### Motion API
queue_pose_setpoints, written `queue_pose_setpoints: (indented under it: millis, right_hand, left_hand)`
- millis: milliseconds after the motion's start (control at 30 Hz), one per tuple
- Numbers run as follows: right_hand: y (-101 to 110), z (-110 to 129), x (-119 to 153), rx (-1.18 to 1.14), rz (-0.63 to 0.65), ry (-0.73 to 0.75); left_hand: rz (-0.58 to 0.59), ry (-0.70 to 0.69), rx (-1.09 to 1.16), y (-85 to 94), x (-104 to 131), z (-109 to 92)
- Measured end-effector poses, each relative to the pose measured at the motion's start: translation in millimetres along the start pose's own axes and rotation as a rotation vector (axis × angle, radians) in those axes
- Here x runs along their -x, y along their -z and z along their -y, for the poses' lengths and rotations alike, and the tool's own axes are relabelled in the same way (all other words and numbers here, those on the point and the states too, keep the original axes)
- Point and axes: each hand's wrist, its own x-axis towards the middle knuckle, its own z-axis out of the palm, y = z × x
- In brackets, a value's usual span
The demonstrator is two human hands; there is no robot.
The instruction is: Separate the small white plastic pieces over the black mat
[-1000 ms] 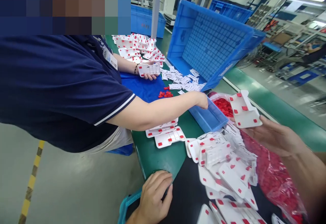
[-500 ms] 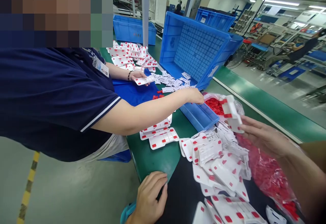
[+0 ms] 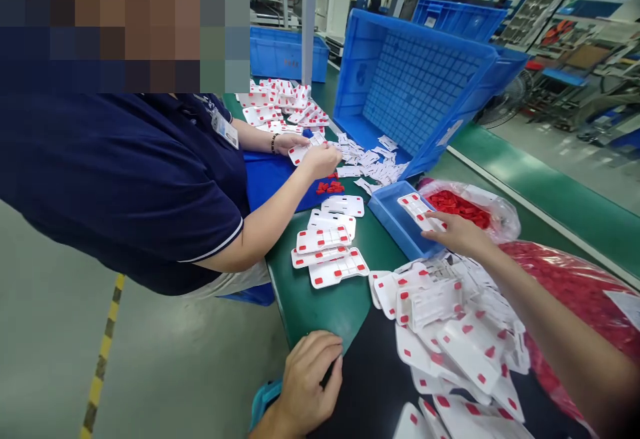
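Observation:
My right hand [image 3: 457,231] grips a white plastic plate with red inserts [image 3: 417,209] by its near end. The plate is over a small blue bin [image 3: 395,226], beside an open bag of red pieces [image 3: 457,209]. My left hand [image 3: 313,379] lies at the table's near edge, its fingers curled together with nothing visible in them. Right of it, a pile of similar white plates [image 3: 470,346] covers part of the black mat [image 3: 365,372]. Several more plates [image 3: 330,252] lie on the green table between me and the co-worker.
A co-worker [image 3: 165,179] at the left handles another white plate with both hands. A large blue crate [image 3: 420,86] lies tipped, small white parts [image 3: 375,162] spilling from its mouth. A clear bag full of red pieces [image 3: 575,299] lies beneath my right forearm.
My right hand has moved with the plate toward the small blue bin, and the plate has tipped flatter. The co-worker's reaching hand has drawn back to their plate. My left hand stays curled.

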Motion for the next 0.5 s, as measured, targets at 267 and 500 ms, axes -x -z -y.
queue_pose_setpoints:
  millis: [267,500]
  right_hand:
    - [-19,5,-16,0.129,0.013,0.036]
    - [-28,5,-21,0.167,0.008,0.038]
  left_hand:
    - [0.022,0.023,0.028,-1.7,3,3]
    - [0.011,0.022,0.032,-1.4,4,4]
